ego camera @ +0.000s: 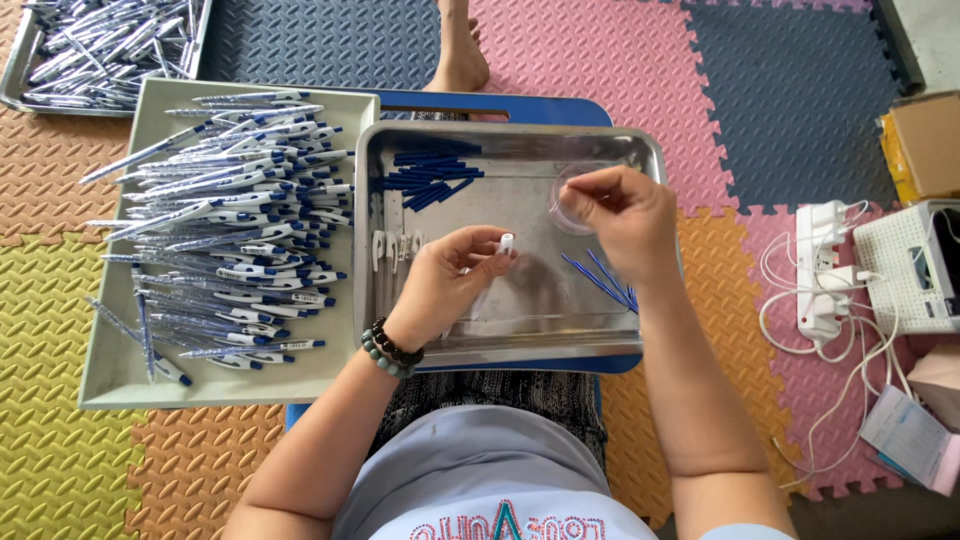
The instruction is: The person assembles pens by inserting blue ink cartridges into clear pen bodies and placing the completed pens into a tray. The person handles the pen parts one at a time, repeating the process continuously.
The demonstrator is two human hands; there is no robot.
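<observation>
Putting pens together over a steel tray, big pile done, plenty of parts left

Head view: the left hand (pixel 447 285) sits at the middle of the frame, fingers closed round a white pen barrel (pixel 505 243) with its open end poking up. The right hand (pixel 618 215) is just to the right and a bit higher, fingertips pinched together on something too small to make out, so can't tell what it's got. The hands are near each other but not touching. Both hover over the metal tray (pixel 520 335), which holds blue parts (pixel 430 175) in its upper left, white clips (pixel 392 250) along its left side, and blue refills (pixel 605 280) under the right hand. Left of the frame, a beige tray (pixel 115 375) is heaped with finished pens (pixel 235 220), and another tray of pens (pixel 105 45) sits upper left. I'd say well along, with loose parts left to go.
</observation>
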